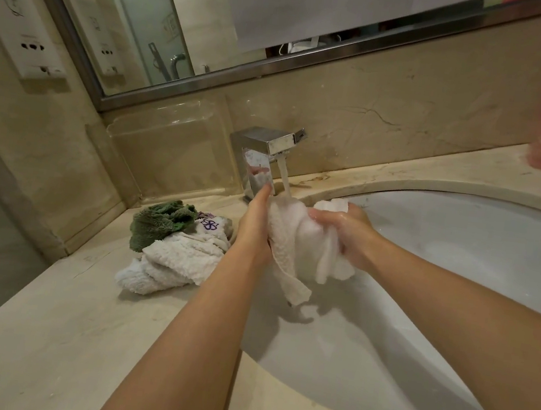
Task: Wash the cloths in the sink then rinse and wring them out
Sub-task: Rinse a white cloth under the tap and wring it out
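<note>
Now both hands knead a nubbly white cloth (287,241) over the glossy oval sink (455,295), under the square chrome tap's (268,143) stream. Right hand (350,236) fingers curl around it; left hand (256,223) fingers, straight, press its side, their tips hidden. More terry cloths (175,244) lie heaped on the marble tabletop (42,330).

Bathroom: marble vanity counter (42,330), oval sink (459,262), chrome tap (266,143), wall mirror (183,17).
</note>
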A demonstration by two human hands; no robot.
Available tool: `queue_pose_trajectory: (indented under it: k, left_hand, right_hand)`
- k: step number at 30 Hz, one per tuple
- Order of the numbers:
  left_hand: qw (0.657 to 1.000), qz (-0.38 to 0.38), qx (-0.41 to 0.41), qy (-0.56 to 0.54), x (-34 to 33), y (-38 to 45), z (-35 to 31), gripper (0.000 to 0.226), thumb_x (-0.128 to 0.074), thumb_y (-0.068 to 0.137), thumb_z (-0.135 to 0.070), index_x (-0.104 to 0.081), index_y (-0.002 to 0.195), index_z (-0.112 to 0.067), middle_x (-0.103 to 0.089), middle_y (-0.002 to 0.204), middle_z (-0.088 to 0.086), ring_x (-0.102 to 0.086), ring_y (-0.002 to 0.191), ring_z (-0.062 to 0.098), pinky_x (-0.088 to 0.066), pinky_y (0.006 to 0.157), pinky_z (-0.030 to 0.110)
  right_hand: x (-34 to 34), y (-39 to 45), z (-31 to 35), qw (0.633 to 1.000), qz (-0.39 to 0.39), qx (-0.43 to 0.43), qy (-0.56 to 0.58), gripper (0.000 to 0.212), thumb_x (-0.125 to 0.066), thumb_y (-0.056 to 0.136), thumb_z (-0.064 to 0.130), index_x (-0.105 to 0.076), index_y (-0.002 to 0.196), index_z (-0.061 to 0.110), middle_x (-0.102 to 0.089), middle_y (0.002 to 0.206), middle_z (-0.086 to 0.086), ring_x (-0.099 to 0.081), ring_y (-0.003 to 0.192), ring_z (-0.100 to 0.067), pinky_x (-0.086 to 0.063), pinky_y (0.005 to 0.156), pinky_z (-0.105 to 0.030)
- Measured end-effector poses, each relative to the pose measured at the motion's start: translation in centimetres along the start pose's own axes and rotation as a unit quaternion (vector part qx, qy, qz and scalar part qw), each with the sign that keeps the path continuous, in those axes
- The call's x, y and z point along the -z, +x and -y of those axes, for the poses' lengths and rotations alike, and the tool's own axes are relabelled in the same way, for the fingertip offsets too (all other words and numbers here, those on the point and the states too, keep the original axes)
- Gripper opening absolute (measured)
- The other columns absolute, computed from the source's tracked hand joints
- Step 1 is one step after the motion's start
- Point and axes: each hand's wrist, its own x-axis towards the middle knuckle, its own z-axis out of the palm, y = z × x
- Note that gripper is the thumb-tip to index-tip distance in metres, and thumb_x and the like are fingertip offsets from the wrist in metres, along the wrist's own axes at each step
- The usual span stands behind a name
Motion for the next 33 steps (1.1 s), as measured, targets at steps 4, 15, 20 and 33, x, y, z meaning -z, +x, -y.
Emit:
queue_pose_trajectory:
  k: [4,15,20,33]
  left_hand:
    - [0.999,-0.014,-0.023,0.017,-0.1,-0.1,-0.1,0.049,-0.061,0.087,-0.044,-0.063,0.118,-0.007,-0.071,0.109,0.013,-0.067,0.1,0.029,-0.051,0.092,0.041]
    - [0.996,-0.069,-0.029,0.055,-0.1,0.0,-0.1,0.024,-0.072,0.086,-0.021,-0.067,0.102,-0.005,-0.069,0.084,0.007,-0.067,0.076,0.022,-0.058,0.082,0.037]
    - [0.997,-0.043,-0.039,0.048,-0.4,-0.5,-0.2,0.033,-0.07,0.086,-0.036,-0.067,0.108,-0.01,-0.072,0.091,0.006,-0.068,0.087,0.023,-0.055,0.089,0.039]
    - [0.989,-0.039,-0.031,0.139,-1.1,-0.8,-0.1,0.031,-0.038,0.104,-0.028,-0.057,0.117,-0.007,-0.062,0.092,0.008,-0.061,0.082,0.021,-0.053,0.065,0.032]
  right_hand:
    - [0.3,0.4,0.3,1.0,-0.021,0.009,0.011,0.042,-0.07,0.086,0.015,-0.053,0.124,0.011,-0.067,0.109,-0.01,-0.066,0.094,-0.025,-0.056,0.08,-0.038]
    - [2.3,0.9,1.2,0.974,-0.157,0.021,0.164,0.035,-0.067,0.089,0.01,-0.054,0.122,0.014,-0.065,0.115,-0.011,-0.063,0.105,-0.03,-0.05,0.097,-0.048]
    - [2.5,1.0,0.8,0.976,-0.161,0.015,0.148,0.038,-0.067,0.09,0.014,-0.054,0.126,0.013,-0.064,0.116,-0.009,-0.062,0.106,-0.029,-0.049,0.099,-0.047]
    - [3.0,0.8,1.1,0.954,-0.224,0.041,0.193,0.016,-0.063,0.092,0.013,-0.053,0.105,0.016,-0.064,0.119,-0.014,-0.065,0.101,-0.028,-0.052,0.094,-0.043]
